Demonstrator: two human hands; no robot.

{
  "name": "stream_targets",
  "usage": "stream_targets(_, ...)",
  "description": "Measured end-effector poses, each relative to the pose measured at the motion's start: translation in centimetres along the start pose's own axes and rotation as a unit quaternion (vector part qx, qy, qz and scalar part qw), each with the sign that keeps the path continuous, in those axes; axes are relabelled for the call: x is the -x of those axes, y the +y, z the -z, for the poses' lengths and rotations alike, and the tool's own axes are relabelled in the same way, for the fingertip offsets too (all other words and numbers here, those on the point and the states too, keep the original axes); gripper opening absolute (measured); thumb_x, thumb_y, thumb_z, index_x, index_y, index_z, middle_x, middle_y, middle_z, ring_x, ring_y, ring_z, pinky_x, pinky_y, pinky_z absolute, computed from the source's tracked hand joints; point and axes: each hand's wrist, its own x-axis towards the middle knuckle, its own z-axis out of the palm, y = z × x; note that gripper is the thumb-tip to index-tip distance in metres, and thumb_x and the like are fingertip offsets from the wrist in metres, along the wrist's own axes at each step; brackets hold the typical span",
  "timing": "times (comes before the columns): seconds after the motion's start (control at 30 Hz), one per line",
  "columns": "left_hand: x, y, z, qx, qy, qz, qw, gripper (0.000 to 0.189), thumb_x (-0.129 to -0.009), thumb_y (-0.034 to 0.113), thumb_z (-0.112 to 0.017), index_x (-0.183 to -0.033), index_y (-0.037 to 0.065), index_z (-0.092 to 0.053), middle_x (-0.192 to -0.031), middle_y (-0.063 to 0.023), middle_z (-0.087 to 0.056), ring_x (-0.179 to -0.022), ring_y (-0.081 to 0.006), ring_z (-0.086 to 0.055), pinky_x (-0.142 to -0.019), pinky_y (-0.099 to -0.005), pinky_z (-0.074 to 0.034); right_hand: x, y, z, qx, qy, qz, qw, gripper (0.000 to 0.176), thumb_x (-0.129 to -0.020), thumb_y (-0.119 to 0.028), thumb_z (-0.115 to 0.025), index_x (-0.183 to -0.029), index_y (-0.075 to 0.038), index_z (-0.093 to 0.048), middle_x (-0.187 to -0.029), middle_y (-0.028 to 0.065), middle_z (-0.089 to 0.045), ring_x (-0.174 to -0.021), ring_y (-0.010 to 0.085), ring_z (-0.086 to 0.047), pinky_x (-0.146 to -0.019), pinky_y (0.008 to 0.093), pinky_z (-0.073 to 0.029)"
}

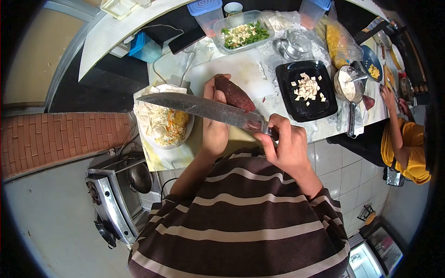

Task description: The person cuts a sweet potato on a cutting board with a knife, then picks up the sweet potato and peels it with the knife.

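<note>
My left hand (216, 127) is wrapped round a dark red piece, likely a sweet potato (232, 95), held up over the white cutting board (252, 69). In my right hand (288, 142) is the handle of a large knife (194, 105). The wide blade points left and crosses in front of my left hand, its edge near the lower end of the dark red piece. Pale cubes (308, 88) lie in a black square tray (287, 109) to the right. A plate (174, 141) of shredded food sits to the left.
Behind the board stands a clear container (262, 39) of chopped greens. A sieve (348, 85) with white powder lies right of the tray. At far right, a person in a yellow top (405, 148) works beside a pan (371, 62). A gas stove (111, 204) is at lower left.
</note>
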Motion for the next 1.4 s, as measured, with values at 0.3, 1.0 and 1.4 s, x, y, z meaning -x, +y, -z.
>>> stream_targets(0.3,-0.4,0.5,-0.3,0.139,-0.051,0.012,0.989,0.052,-0.104,0.044,-0.040,-0.134,0.001,-0.039,-0.101,-0.0080,-0.059,-0.088,-0.0105,-0.057,-0.078,-0.0254,-0.047,-0.4,-0.4,1.3,-0.042,-0.055,-0.043,0.997,0.037,-0.089,-0.028,-0.069,-0.110,-0.004,-0.051,-0.069,0.0124,-0.064,-0.057,0.0320,-0.065,-0.050,0.0385,-0.049)
stream_targets(1.0,-0.2,0.6,-0.8,0.210,-0.091,0.080,0.970,0.066,-0.094,0.050,-0.051,-0.136,0.001,-0.040,-0.096,-0.0124,-0.058,-0.088,-0.0191,-0.060,-0.078,-0.0305,-0.049,-0.8,-1.7,3.4,0.045,-0.096,0.007,0.994,0.039,-0.087,-0.033,-0.070,-0.106,-0.003,-0.055,-0.069,0.0092,-0.064,-0.058,0.0261,-0.065,-0.049,0.0363,-0.049)
stream_targets(1.4,-0.2,0.5,0.2,0.244,-0.119,0.106,0.956,0.074,-0.093,0.049,-0.052,-0.143,-0.002,-0.035,-0.098,-0.0117,-0.057,-0.085,-0.0203,-0.059,-0.077,-0.0322,-0.049,-1.6,-2.1,3.5,0.062,-0.106,0.066,0.990,0.031,-0.085,-0.032,-0.071,-0.092,-0.007,-0.054,-0.071,0.0065,-0.059,-0.057,0.0243,-0.063,-0.047,0.0355,-0.047)
